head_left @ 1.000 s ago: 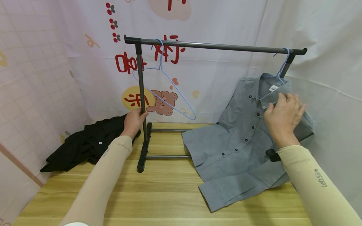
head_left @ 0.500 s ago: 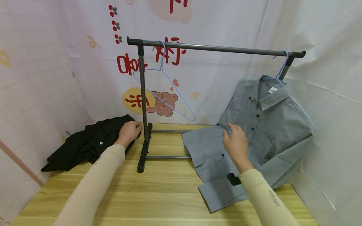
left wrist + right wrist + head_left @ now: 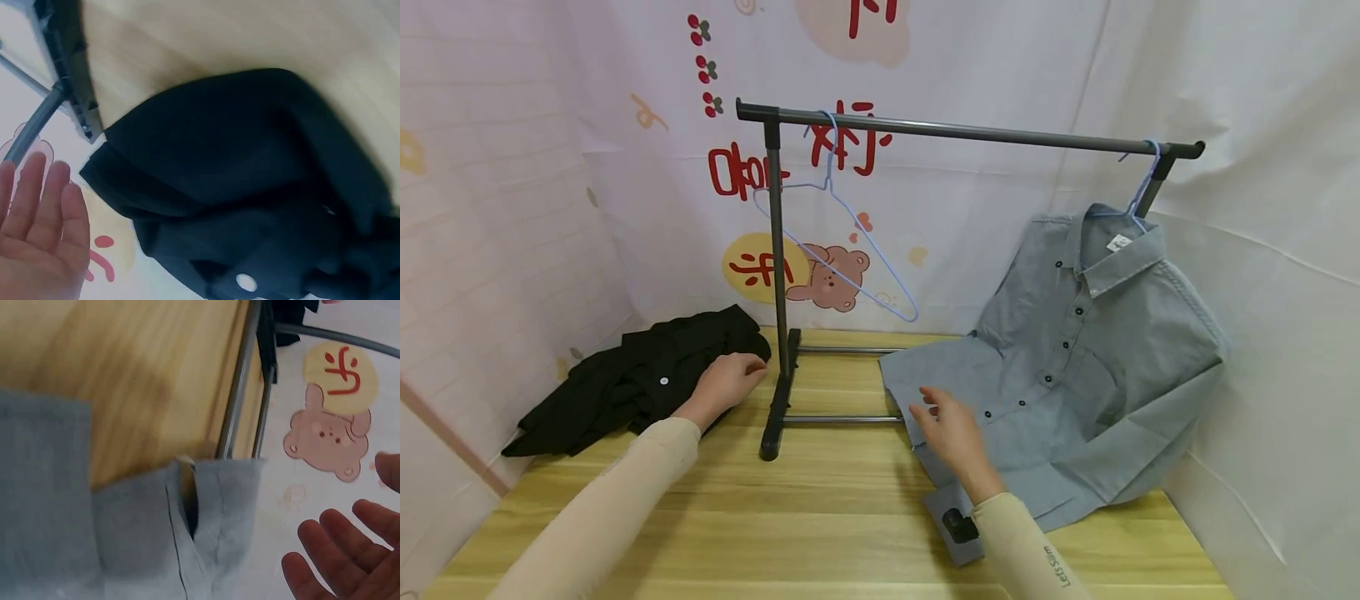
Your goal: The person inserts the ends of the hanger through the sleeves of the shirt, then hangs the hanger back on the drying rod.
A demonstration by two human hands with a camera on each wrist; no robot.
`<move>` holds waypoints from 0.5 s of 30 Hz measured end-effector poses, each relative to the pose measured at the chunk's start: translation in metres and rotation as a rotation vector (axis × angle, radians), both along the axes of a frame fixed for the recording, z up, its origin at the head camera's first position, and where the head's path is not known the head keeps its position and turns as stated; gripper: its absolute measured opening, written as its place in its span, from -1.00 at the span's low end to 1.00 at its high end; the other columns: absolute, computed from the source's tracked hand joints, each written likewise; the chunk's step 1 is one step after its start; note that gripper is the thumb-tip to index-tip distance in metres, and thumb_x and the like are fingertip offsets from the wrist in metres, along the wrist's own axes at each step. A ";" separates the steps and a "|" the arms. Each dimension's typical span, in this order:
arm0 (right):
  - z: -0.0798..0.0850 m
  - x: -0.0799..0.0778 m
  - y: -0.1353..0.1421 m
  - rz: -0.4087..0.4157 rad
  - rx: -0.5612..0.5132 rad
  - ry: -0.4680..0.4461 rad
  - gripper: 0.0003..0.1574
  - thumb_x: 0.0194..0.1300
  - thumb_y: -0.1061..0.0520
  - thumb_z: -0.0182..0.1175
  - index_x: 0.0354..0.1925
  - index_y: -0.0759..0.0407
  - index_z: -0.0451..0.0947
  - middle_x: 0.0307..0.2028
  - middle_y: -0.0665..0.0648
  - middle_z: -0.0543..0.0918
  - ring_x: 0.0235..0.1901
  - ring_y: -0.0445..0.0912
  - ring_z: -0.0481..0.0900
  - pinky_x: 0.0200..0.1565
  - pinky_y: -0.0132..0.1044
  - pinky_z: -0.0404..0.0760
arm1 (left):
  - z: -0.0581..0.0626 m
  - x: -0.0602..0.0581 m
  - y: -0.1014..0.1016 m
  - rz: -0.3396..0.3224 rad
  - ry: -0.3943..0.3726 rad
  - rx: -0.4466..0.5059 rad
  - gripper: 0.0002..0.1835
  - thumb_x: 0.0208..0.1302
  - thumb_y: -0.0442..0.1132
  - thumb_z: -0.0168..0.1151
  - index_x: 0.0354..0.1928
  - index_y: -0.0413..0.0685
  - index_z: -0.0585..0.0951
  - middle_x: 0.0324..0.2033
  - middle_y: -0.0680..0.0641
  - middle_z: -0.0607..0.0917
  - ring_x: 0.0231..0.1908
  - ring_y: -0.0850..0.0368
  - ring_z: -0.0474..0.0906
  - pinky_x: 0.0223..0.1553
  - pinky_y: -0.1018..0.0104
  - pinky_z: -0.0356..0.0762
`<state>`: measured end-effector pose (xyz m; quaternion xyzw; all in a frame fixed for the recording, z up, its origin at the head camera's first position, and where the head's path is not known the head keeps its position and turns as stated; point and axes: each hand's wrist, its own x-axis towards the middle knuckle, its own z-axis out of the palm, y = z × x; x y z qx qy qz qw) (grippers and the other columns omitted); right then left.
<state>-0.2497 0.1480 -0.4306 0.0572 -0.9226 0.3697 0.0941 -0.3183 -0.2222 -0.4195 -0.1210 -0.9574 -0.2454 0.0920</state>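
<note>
A grey button-up shirt [image 3: 1120, 333] hangs on a blue wire hanger [image 3: 1138, 196] at the right end of the rack, its lower part spread on the table. My right hand [image 3: 953, 433] is over the shirt's left side in the head view, fingers relaxed and holding nothing. My left hand [image 3: 724, 385] is beside a crumpled black garment [image 3: 655, 367] with white buttons, which lies left of the rack. In the left wrist view its fingers [image 3: 47, 206] are straight, with the black garment [image 3: 219, 156] to their right.
A dark metal clothes rack [image 3: 970, 132] stands on the wooden table [image 3: 820, 517]. A bare blue hanger [image 3: 872, 242] hangs near its left end, above two lower crossbars [image 3: 842, 419]. White printed cloth [image 3: 1000, 67] hangs behind.
My right hand has left the shirt's collar and come down to the left. My left hand has let go of the rack's left post and dropped toward the black garment.
</note>
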 end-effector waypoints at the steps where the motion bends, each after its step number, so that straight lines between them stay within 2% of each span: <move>1: -0.002 0.001 -0.003 0.011 0.012 -0.006 -0.40 0.43 -0.04 0.22 0.32 0.16 0.46 0.16 0.22 0.59 0.07 0.13 0.59 -0.04 0.02 0.60 | -0.001 0.003 -0.004 0.005 0.000 -0.010 -0.73 0.42 -0.19 0.21 -0.01 -0.23 0.68 -0.11 -0.21 0.71 -0.15 -0.12 0.62 -0.07 -0.09 0.52; 5: -0.008 0.003 -0.010 0.063 0.072 -0.028 -0.31 0.40 -0.12 0.24 0.34 0.18 0.42 0.18 0.27 0.55 0.09 0.19 0.56 0.01 0.08 0.56 | -0.003 0.014 -0.022 0.059 0.061 -0.039 -0.66 0.40 -0.16 0.25 0.06 -0.26 0.65 -0.03 -0.29 0.66 -0.04 -0.27 0.57 -0.04 -0.20 0.47; 10: -0.013 0.005 -0.015 0.119 0.197 -0.048 -0.17 0.35 -0.25 0.23 0.39 0.17 0.37 0.25 0.34 0.46 0.16 0.25 0.49 0.09 0.16 0.49 | 0.000 0.015 -0.056 0.211 0.186 -0.048 -0.47 0.36 -0.05 0.29 0.18 -0.32 0.53 0.13 -0.46 0.47 0.10 -0.46 0.34 0.01 -0.34 0.27; 12: -0.015 0.007 -0.016 0.135 0.232 -0.045 -0.15 0.34 -0.26 0.23 0.39 0.19 0.36 0.26 0.34 0.44 0.18 0.25 0.47 0.11 0.16 0.47 | 0.001 0.013 -0.071 0.273 0.172 -0.031 -0.32 0.36 0.04 0.27 0.28 -0.35 0.42 0.18 -0.52 0.36 0.14 -0.53 0.23 0.05 -0.39 0.16; 15: -0.015 0.009 -0.021 0.146 0.272 -0.024 -0.13 0.32 -0.28 0.24 0.38 0.20 0.36 0.26 0.33 0.44 0.19 0.25 0.46 0.12 0.14 0.47 | 0.002 0.012 -0.096 0.338 0.061 -0.016 -0.02 0.31 0.26 0.21 0.41 -0.44 0.19 0.23 -0.65 0.17 0.18 -0.66 0.06 0.12 -0.50 -0.05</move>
